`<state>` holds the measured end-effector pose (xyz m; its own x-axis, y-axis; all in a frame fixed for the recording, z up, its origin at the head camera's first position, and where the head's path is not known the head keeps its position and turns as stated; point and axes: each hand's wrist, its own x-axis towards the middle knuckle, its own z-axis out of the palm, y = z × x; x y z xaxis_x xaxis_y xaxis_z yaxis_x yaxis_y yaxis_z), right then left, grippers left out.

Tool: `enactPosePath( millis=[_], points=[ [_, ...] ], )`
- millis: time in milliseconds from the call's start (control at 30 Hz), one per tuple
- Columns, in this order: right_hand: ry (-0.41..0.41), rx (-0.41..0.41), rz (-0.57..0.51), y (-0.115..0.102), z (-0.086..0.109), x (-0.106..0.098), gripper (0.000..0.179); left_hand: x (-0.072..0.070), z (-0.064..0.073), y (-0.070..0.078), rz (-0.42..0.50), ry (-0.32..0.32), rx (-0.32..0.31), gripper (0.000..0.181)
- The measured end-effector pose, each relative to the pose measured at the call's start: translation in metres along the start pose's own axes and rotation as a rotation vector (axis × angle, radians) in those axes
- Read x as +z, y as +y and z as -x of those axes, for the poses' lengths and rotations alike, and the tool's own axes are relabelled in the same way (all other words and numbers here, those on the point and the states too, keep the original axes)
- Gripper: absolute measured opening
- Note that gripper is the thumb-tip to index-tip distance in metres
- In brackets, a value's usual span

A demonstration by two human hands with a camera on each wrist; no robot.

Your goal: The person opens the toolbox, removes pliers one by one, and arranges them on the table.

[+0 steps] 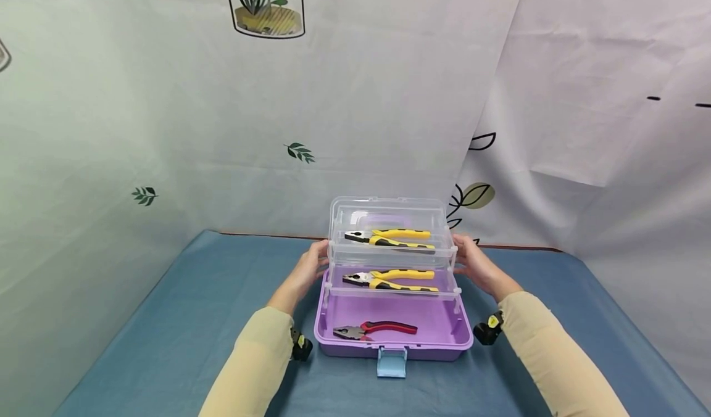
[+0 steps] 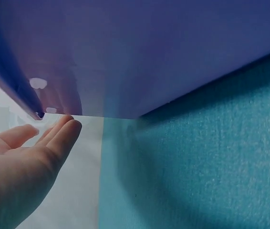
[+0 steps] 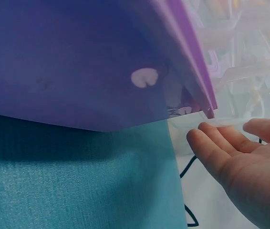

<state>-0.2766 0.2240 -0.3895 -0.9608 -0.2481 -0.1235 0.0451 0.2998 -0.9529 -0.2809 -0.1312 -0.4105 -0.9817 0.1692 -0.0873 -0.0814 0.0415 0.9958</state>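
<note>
A purple toolbox (image 1: 433, 313) stands unfolded, with its clear lid (image 1: 389, 206) raised at the back and see-through trays (image 1: 344, 258) stepped above the base. Yellow-and-black pliers (image 1: 401, 234) lie in the upper tray, and a similar pair of pliers (image 1: 403, 274) in the lower one. Red-and-black pliers (image 1: 391, 326) rest in the purple base. My left hand (image 1: 302, 273) is at the left side of the trays, fingers extended beside the box's rear corner. On the opposite side, my right hand (image 3: 240, 152) has its fingertips close to the clear plastic.
A light-blue latch (image 1: 391, 364) hangs down at the toolbox's front. Blue cloth (image 1: 183, 343) covers the table. Behind it hangs a pale printed curtain (image 1: 378, 96). Black wrist devices (image 1: 487, 329) are strapped over the sleeves.
</note>
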Motion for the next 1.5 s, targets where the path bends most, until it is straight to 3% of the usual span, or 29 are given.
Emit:
enactPosePath(
  millis=[667,1000,1500],
  points=[
    [-0.013,0.072,-0.018,0.006,0.002,0.003,0.078,0.001,0.002,-0.008,-0.013,-0.025,-0.016,0.068],
    [-0.022,0.042,-0.036,0.008,0.003,0.004,0.072,0.001,0.002,-0.008,0.013,-0.029,-0.019,0.068],
    [-0.012,0.061,-0.013,0.011,0.006,0.006,0.079,0.001,0.008,-0.010,-0.006,-0.036,-0.031,0.068]
  ],
)
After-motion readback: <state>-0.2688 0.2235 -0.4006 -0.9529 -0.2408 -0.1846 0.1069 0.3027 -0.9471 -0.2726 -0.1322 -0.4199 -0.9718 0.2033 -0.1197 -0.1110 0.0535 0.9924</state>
